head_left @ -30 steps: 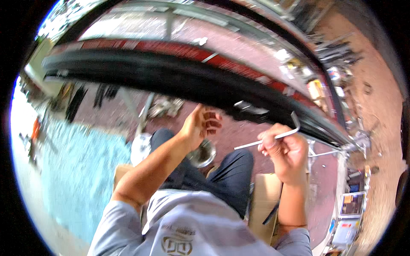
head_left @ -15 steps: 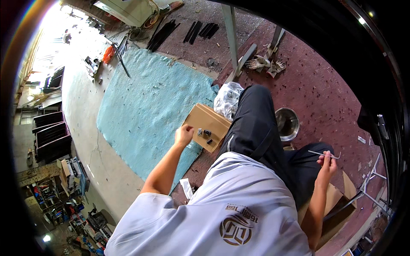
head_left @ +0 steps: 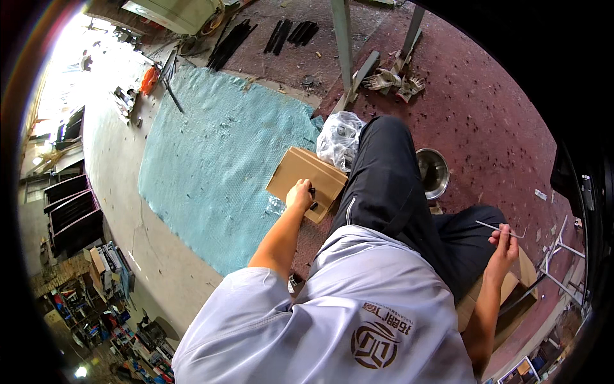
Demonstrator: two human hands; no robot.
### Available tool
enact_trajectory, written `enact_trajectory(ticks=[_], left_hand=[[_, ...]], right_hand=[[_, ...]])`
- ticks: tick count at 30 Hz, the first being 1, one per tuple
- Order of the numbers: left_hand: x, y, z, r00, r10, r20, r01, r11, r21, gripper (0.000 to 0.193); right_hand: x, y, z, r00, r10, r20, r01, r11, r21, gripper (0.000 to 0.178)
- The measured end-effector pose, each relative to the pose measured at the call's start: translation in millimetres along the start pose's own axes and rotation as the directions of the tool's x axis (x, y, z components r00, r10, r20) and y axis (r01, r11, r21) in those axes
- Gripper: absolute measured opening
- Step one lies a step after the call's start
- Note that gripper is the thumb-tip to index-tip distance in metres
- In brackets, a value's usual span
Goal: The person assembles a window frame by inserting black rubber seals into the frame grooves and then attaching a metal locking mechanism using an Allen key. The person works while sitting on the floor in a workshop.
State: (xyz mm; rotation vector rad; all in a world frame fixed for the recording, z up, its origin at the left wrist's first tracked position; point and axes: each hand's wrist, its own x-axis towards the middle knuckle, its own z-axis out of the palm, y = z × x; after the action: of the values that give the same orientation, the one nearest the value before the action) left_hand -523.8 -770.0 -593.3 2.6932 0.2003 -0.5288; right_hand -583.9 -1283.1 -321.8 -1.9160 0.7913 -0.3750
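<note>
A flat brown cardboard box (head_left: 284,173) lies on the floor beside my left knee, partly over the blue mat. My left hand (head_left: 298,194) is over this box, its fingers curled together around a small black part (head_left: 312,191) that shows at their tips. Just below it, another short black piece (head_left: 313,205) rests on the cardboard. The hand covers the spot where a small silver piece lay. Out to the right, above my bent leg, my right hand (head_left: 504,246) is closed around a thin L-shaped hex key (head_left: 489,225), whose long arm points left.
A clear plastic bag of parts (head_left: 339,137) leans by my knee. Right of my leg stands a metal bowl (head_left: 432,173). Work gloves (head_left: 384,80) lie near grey metal legs (head_left: 343,51). An open cardboard carton (head_left: 511,288) sits beside my right arm. Blue padded mat (head_left: 217,153) spreads leftward.
My left hand has moved right from the edge of the cardboard onto the small parts, and its fingers have come to the black one. The right hand still holds the hex key. The view has shifted slightly.
</note>
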Motion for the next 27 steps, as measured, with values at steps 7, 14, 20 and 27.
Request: enact_trajectory(ticks=[7,14,20,27], left_hand=[[-4.9,-13.6,9.6,0.997,0.031,-0.065,-0.031,0.999,-0.006,0.012],[-6.4,-32.9,36.7,0.988,0.152,0.034,-0.156,0.977,0.143,0.013],[-15.9,-6.8,20.2,0.978,0.085,-0.192,-0.086,0.996,0.004,0.015],[-7.3,-47.6,8.2,0.865,-0.497,-0.068,0.252,0.547,-0.798,0.011]], right_hand=[[-15.2,0.7,-13.0,0.998,0.047,-0.039,-0.047,0.999,0.014,0.032],[-18.2,4.7,-5.9,0.999,0.027,-0.043,-0.025,0.999,0.046,0.031],[-22.0,-6.2,7.9,1.000,-0.028,0.011,0.028,1.000,0.013,0.029],[-30.8,-7.7,13.9,0.997,-0.029,0.070,0.028,1.000,0.011,0.029]])
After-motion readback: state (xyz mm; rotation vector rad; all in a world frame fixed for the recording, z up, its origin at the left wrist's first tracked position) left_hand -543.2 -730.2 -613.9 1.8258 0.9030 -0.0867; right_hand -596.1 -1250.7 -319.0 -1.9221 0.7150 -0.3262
